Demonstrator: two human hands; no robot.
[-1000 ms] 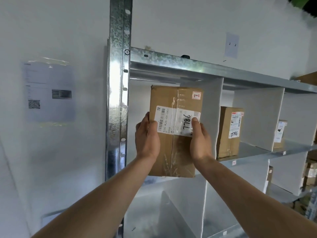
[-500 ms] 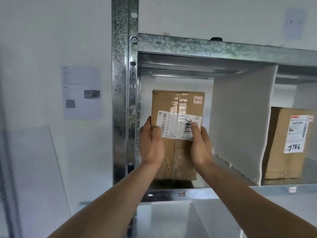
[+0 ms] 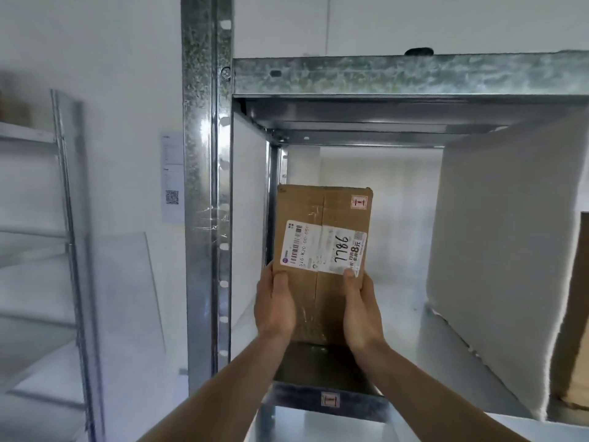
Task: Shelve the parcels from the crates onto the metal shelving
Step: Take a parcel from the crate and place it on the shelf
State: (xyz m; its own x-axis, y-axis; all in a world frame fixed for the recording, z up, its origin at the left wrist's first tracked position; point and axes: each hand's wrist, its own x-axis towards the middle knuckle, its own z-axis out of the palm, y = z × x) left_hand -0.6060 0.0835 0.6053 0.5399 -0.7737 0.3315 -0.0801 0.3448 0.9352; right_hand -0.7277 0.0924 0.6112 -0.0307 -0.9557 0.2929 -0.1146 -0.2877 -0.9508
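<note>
Upright, both hands grip a taped cardboard parcel point(image 3: 322, 250).

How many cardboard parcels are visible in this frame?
2. One parcel stands upright in the leftmost shelf bay, held by the left hand and right hand. A second parcel sits right of the white divider, cut off by the frame edge; more may lie beyond.

Bright, soft, even light fills the scene, and the white walls look washed out. Glare streaks the galvanised upright post point(image 3: 205, 193), while a dark shadow pools beneath the parcel point(image 3: 322, 250). The left edge is smeared, and wide-angle distortion bends straight lines.
</note>
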